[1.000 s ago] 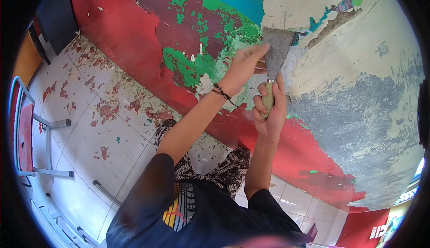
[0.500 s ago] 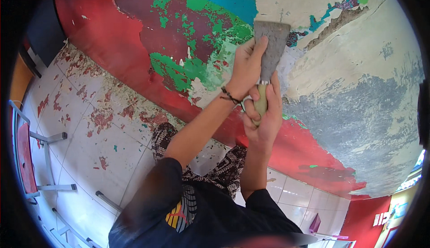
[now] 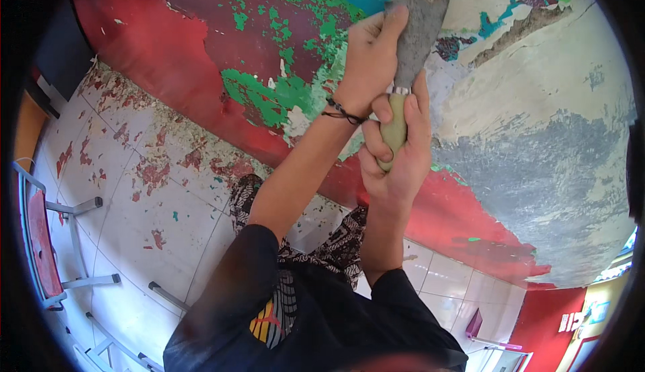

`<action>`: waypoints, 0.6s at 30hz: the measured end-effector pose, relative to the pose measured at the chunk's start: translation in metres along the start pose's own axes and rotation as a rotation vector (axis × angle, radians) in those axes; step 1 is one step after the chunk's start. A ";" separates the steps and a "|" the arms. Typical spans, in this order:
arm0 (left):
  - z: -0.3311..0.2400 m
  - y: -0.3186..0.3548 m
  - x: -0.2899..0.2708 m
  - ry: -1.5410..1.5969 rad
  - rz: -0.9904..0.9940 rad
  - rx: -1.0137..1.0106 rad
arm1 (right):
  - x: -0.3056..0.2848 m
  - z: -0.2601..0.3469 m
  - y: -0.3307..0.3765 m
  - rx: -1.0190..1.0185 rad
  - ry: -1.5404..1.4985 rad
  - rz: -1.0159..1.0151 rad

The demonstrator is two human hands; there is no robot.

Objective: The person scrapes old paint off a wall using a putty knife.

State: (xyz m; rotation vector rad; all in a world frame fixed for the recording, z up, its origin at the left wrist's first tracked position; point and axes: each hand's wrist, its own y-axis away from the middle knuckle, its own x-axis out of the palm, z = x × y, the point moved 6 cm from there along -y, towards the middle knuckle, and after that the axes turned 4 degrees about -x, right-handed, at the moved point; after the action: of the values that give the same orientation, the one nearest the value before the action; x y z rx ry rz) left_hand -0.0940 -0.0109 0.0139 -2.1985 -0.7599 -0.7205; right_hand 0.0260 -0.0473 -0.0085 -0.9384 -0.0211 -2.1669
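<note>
A paint scraper (image 3: 421, 36) with a wide grey metal blade and a pale green handle is raised against the painted wall (image 3: 269, 56). My right hand (image 3: 403, 133) wraps round the handle. My left hand (image 3: 373, 56), with a dark bracelet at its wrist, is closed at the blade's left side, the thumb pressed on the blade face. Its other fingers are partly hidden behind the blade. Around the scraper the wall shows peeling red, green, maroon and blue paint, with bare cream and grey patches to the right.
Paint flakes (image 3: 154, 170) lie scattered over the white tiled floor (image 3: 134, 231) along the wall's foot. At the left stands a metal-framed piece of furniture with a red panel (image 3: 40, 237). A purple dustpan-like object (image 3: 474, 323) is at the lower right.
Both hands and the scraper have moved upward along the wall, the blade now nearer the picture's top edge. The grip of both hands looks the same.
</note>
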 end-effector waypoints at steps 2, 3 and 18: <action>0.014 0.008 -0.006 -0.130 -0.046 0.046 | -0.005 -0.005 0.000 0.010 -0.031 0.045; 0.014 0.009 -0.002 -0.132 -0.042 0.058 | -0.012 -0.006 0.004 0.001 -0.034 0.033; -0.007 -0.012 0.006 -0.055 0.002 0.021 | 0.005 0.000 -0.013 0.014 -0.135 0.063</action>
State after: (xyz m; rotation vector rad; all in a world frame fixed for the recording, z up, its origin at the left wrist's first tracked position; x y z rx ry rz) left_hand -0.0997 -0.0078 0.0274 -2.2079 -0.7890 -0.6510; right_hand 0.0154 -0.0417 -0.0015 -1.0626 -0.0709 -2.0400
